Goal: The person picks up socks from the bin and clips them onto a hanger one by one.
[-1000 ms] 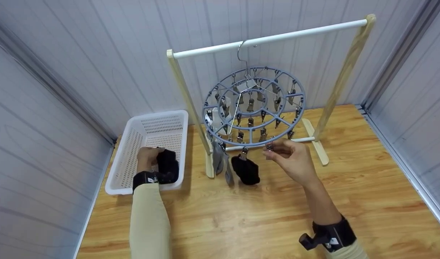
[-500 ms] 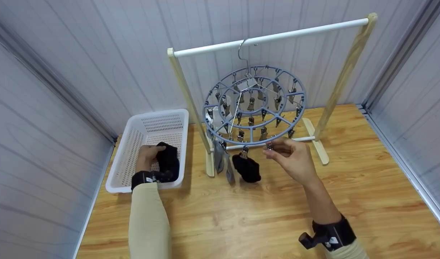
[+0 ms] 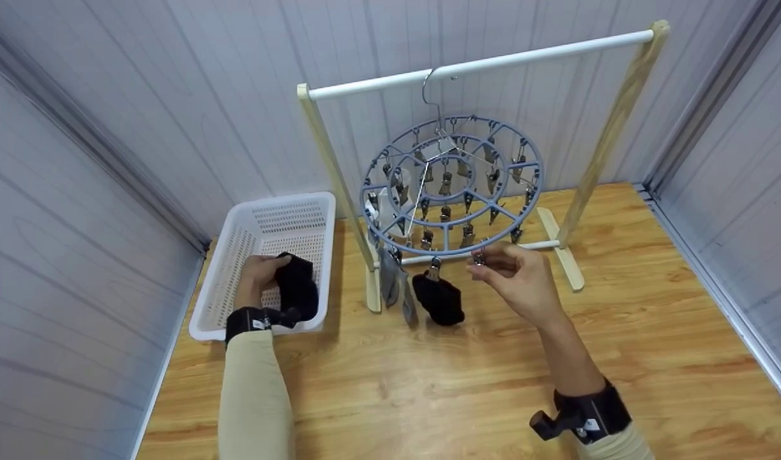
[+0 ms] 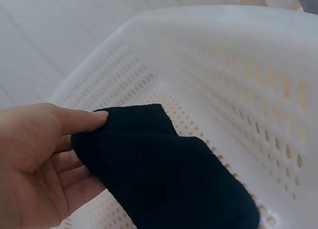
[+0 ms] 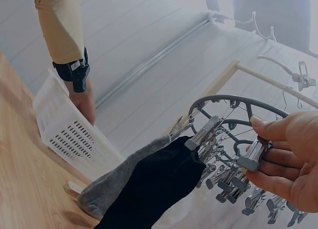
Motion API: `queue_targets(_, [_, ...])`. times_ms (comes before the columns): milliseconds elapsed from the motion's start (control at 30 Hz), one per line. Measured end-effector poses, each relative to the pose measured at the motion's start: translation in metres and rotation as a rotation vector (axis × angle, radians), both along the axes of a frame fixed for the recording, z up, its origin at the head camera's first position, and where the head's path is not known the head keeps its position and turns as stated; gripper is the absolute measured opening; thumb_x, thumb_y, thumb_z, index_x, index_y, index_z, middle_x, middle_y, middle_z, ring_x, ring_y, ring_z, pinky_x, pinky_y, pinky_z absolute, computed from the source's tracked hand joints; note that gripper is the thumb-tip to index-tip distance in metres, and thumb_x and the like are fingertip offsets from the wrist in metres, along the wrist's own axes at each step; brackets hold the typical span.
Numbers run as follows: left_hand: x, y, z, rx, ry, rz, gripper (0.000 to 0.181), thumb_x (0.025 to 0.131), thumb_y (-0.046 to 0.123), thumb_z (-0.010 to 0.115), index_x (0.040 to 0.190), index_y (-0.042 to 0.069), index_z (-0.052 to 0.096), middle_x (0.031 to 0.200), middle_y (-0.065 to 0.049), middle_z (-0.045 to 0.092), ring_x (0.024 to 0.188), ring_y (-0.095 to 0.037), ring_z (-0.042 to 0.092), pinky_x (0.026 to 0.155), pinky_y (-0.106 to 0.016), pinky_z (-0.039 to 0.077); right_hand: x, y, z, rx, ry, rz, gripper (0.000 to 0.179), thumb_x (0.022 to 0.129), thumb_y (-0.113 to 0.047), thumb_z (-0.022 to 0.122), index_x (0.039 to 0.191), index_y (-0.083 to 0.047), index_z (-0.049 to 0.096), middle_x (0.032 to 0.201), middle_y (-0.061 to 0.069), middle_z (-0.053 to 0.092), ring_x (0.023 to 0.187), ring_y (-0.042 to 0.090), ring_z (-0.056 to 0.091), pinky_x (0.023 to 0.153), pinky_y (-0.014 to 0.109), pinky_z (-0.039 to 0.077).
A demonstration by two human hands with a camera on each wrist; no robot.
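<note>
Inside the white basket (image 3: 205, 319), my left hand (image 3: 257, 275) pinches a black sock (image 3: 295, 287) between thumb and fingers. The left wrist view shows the thumb on top of the sock (image 4: 164, 174) near its edge. At the front rim of the round blue-grey hanger (image 3: 446, 246), my right hand (image 3: 521, 281) pinches a metal clip (image 5: 253, 154). Just left of that hand, another black sock (image 3: 438, 299) hangs from a clip. Grey socks (image 3: 390, 281) hang further left on the same hanger.
The hanger hooks over the white bar (image 3: 524, 59) of a rack with wooden legs (image 3: 610, 140). Many unused clips dangle from its rings. The rack and basket stand on a wood-grain floor (image 3: 428, 396), with panelled walls (image 3: 173, 115) behind and at both sides.
My left hand has shifted slightly up and left in the basket, drawing the black sock a little with it. My right hand stays at its clip.
</note>
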State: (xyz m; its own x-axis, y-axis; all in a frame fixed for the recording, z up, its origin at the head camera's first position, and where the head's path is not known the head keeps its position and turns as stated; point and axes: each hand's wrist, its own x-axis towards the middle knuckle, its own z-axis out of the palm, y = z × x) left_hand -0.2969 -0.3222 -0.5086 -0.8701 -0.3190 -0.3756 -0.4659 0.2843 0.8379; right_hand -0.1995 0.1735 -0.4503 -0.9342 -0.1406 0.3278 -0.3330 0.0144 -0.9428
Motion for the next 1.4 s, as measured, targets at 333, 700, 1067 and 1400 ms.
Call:
queue_targets(333, [0.006,0.008,0.022,-0.14,0.115,-0.116,0.046,0.102,0.016,0.072,0.132,-0.017,0.062,0.103,-0.017,0.071,0.072,-0.007,0.066,0.067,-0.022,0.059,0.001,0.001,0.001,0.001,0.003,0.004,0.026,0.091,-0.007,0.084,0.11,0.008,0.075,0.101,0.017,0.078,0.089,0.026,0.078,0.078,0.039,0.064])
queue_targets(700, [0.026,0.025,0.047,-0.171,0.291,-0.144,0.041,0.102,0.021,0.073,0.127,-0.012,0.069,0.11,-0.023,0.076,0.079,-0.011,0.072,0.069,-0.021,0.059,0.0,0.0,0.003,0.007,-0.003,-0.002,0.026,0.092,-0.007,0.084,0.111,0.008,0.075,0.1,0.016,0.078,0.088,0.026,0.078,0.078,0.04,0.064])
queue_targets(1067, [0.057,0.044,0.065,-0.22,0.506,-0.102,0.028,0.101,0.021,0.075,0.112,-0.005,0.077,0.096,-0.016,0.078,0.074,-0.009,0.069,0.065,-0.019,0.054,0.001,0.0,0.002,0.012,0.003,-0.004,0.023,0.091,-0.006,0.084,0.11,0.005,0.076,0.1,0.015,0.078,0.088,0.026,0.078,0.078,0.042,0.064])
queue_targets(1400, [0.089,0.069,0.081,-0.127,0.676,0.037,0.023,0.099,0.021,0.078,0.108,-0.001,0.079,0.095,-0.015,0.078,0.075,-0.012,0.071,0.064,-0.021,0.057,0.001,0.0,0.003,0.011,0.0,-0.007,0.02,0.091,-0.009,0.084,0.108,0.0,0.077,0.099,0.014,0.079,0.087,0.031,0.078,0.077,0.04,0.064])
